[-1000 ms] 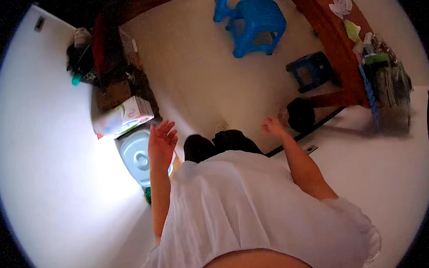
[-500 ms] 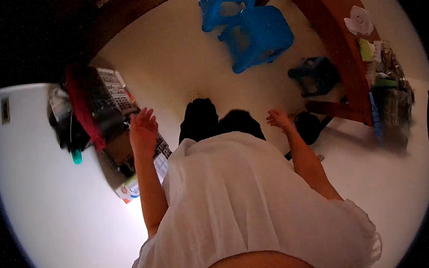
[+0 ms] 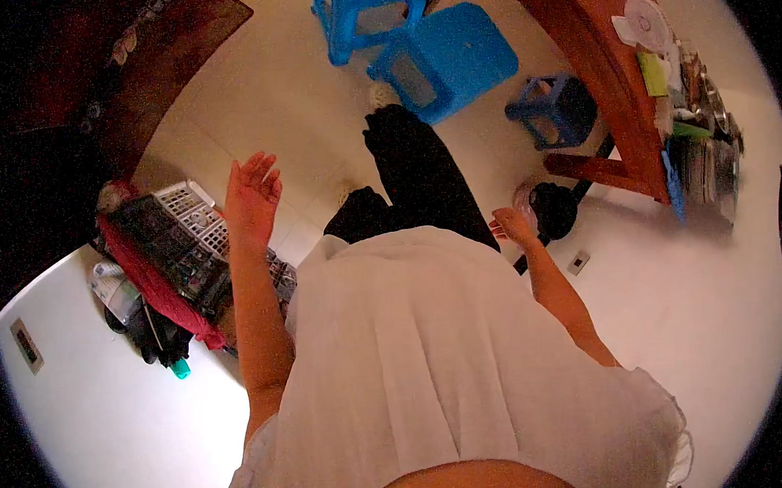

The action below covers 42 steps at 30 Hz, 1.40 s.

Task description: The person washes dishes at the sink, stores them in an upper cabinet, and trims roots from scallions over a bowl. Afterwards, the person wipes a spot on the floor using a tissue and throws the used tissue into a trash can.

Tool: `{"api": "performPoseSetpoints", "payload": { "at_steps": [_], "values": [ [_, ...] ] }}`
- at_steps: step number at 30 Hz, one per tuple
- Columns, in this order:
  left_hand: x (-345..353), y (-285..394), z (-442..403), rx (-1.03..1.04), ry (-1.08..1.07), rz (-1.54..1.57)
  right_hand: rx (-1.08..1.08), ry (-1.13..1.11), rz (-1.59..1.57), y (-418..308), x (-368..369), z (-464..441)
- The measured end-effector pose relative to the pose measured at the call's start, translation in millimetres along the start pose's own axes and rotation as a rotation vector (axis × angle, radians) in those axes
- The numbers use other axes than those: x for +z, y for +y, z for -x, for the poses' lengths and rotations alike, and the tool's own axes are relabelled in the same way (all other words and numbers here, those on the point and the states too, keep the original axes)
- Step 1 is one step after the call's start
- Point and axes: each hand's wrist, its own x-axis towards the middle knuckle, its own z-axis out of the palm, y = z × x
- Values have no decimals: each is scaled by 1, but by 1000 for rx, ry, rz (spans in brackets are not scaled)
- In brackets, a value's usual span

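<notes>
My left hand (image 3: 253, 196) is raised in front of a white plastic basket (image 3: 189, 211), fingers apart and nothing in it. On the other side, my right hand (image 3: 514, 226) hangs with loosely spread fingers, holding nothing, just left of a black round object (image 3: 554, 211). Below the basket lies a rack of dark items (image 3: 178, 253) with a red cloth (image 3: 153, 285) along its edge. My legs in black trousers (image 3: 418, 169) show between the hands, one foot forward.
Two bright blue stools (image 3: 479, 53) stand ahead on the tiled floor, with a smaller dark blue stool (image 3: 553, 110) to their right. A reddish-brown wooden table (image 3: 592, 52) runs along the right, with stacked items (image 3: 702, 165) beside it. Dark wooden furniture (image 3: 190, 43) is at upper left.
The view has turned and moved forward; the light blue lid and the carton have left it. One leg has stepped ahead. My left hand has risen in view, and both hands remain empty.
</notes>
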Motion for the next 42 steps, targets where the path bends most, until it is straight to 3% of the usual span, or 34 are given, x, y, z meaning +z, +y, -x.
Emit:
{"api": "performPoseSetpoints", "payload": {
  "at_steps": [9,13,15,20,25,28,32,35,42],
  "values": [
    [8,-19,-21,18,247,60,-166,-171,127,-121,-37,-105],
    [42,-42,-62,-12,417,75,-211,-237,183,-197,-58,-161],
    [72,-60,-99,-88,402,55,-270,-223,140,-224,-73,-188],
    [184,-105,-173,-270,225,-121,-121,-233,95,-280,-128,-229],
    [221,-124,-190,-352,345,-259,-43,-385,40,-349,-111,-305],
    [216,-125,-202,-385,467,-276,6,-499,-230,-429,-66,-313],
    [198,-125,-233,-388,504,-261,-8,-591,-625,-484,-6,-343],
    [188,-122,-264,-439,507,-232,-13,-555,-901,-502,25,-357],
    [168,-65,-328,-535,377,-252,-149,-405,-1207,-518,80,-385]
  ]
}}
